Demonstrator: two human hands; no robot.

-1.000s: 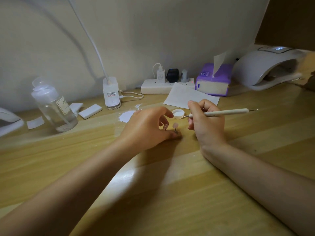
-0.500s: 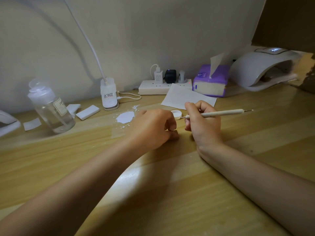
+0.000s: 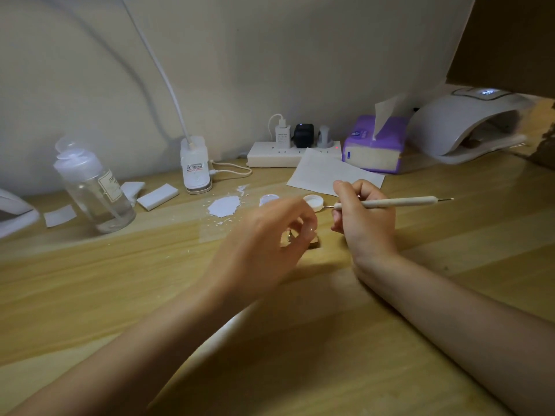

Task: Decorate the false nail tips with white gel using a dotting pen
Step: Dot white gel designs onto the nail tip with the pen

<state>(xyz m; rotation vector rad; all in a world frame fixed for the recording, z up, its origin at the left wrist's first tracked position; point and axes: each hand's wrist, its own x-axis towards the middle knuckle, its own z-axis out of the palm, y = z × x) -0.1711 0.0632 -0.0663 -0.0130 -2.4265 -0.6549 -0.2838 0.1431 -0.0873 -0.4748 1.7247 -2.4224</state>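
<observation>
We see the right hand (image 3: 365,223) with fingers curled around a slim, matte cream dotting pen (image 3: 396,202), held nearly level; its fine metal tip touches the rim of a small round white cap (image 3: 313,202) on the pale wood-grain table (image 3: 300,340). The left hand (image 3: 264,235) is motion-blurred, its fingers loosely curled over a small holder (image 3: 289,237) between the hands; we cannot tell whether they grasp it, and the nail tips cannot be made out. Nearby lie an irregular white patch (image 3: 224,206), a second small lid (image 3: 268,200), a flat paper sheet (image 3: 326,172), a clear cylindrical bottle (image 3: 96,190), a purple tissue box (image 3: 374,145) and a smooth domed nail lamp (image 3: 468,127).
</observation>
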